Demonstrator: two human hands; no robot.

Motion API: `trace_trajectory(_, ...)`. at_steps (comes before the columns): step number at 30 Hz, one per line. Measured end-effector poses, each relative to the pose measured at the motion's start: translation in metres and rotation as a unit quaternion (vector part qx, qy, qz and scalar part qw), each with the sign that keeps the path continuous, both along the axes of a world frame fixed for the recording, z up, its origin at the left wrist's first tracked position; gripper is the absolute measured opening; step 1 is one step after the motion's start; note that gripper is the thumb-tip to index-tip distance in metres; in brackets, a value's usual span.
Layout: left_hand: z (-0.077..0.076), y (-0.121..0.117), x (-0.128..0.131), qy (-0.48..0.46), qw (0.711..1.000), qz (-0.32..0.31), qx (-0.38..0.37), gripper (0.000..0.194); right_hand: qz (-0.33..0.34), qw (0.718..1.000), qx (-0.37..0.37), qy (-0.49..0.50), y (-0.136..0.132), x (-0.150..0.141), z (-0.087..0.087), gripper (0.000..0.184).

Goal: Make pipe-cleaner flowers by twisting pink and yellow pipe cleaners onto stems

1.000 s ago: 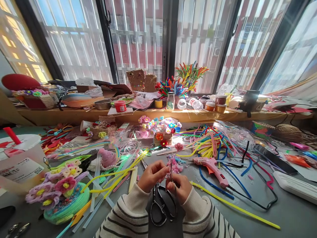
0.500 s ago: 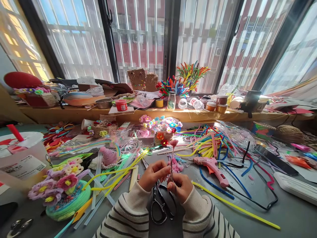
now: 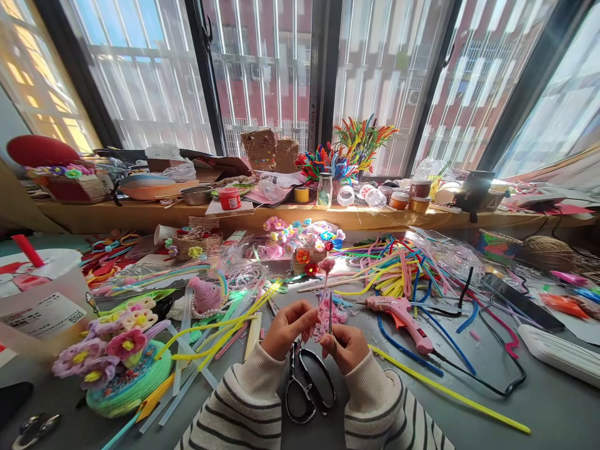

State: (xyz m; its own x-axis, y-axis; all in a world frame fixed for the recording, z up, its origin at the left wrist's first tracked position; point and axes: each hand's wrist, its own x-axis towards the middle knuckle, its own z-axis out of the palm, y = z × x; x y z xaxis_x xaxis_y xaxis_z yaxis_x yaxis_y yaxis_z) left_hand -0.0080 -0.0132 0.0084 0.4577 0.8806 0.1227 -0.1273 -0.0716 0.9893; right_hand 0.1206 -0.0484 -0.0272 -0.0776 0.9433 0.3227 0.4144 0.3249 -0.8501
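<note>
My left hand (image 3: 294, 328) is closed, its thumb and fingertips pinching the thin stem of a pink pipe cleaner (image 3: 326, 267) with a fluffy top. My right hand (image 3: 345, 345) is closed around what looks like small scissors (image 3: 330, 309), their slim metal blades pointing up beside the stem; the handles are mostly hidden in my fingers. Pink fluff trimmings (image 3: 338, 301) lie on the table just behind my hands. Below and between my wrists rest larger black-handled scissors (image 3: 307, 395).
A pink hot glue gun (image 3: 407, 322) with a black cord lies right. Loose pipe cleaners (image 3: 403, 269) are heaped behind it. On the left stand a drink cup (image 3: 42, 306) and a green round piece with fuzzy flowers (image 3: 131, 369). Clear glue sticks (image 3: 180, 362) lie nearby.
The small scissors have shifted slightly right, apart from the pipe cleaner's stem. My right hand has moved a little right; the pink top has moved slightly left and down.
</note>
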Motion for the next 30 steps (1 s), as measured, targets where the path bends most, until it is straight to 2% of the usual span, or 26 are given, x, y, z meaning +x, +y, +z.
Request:
trace_trajectory(7, -0.003, 0.002, -0.002, 0.032, 0.999, 0.004, 0.01, 0.036, 0.044, 0.999, 0.011, -0.021, -0.001, -0.007, 0.002, 0.065)
trace_trajectory(13, -0.002, 0.002, -0.001, 0.05, 0.998, -0.029, 0.005, 0.036, -0.012, 1.0, -0.003, -0.028, 0.004, -0.002, -0.007, 0.059)
trace_trajectory(16, -0.002, 0.001, -0.001, 0.023, 1.0, -0.014, 0.001, 0.033, -0.021, 0.999, -0.009, -0.027, 0.004, -0.002, -0.006, 0.059)
trace_trajectory(21, -0.002, 0.001, -0.001, -0.021, 1.0, -0.001, -0.02, 0.026, 0.01, 1.0, -0.011, -0.028, 0.002, -0.004, -0.006, 0.062)
trace_trajectory(26, -0.001, 0.001, 0.0, -0.024, 1.0, -0.003, -0.014, 0.026, 0.054, 0.997, 0.025, -0.04, 0.0, -0.004, -0.001, 0.066)
trace_trajectory(30, -0.004, 0.002, -0.001, -0.022, 1.0, -0.009, -0.016, 0.029, 0.072, 0.996, 0.01, -0.042, -0.002, -0.005, 0.001, 0.063)
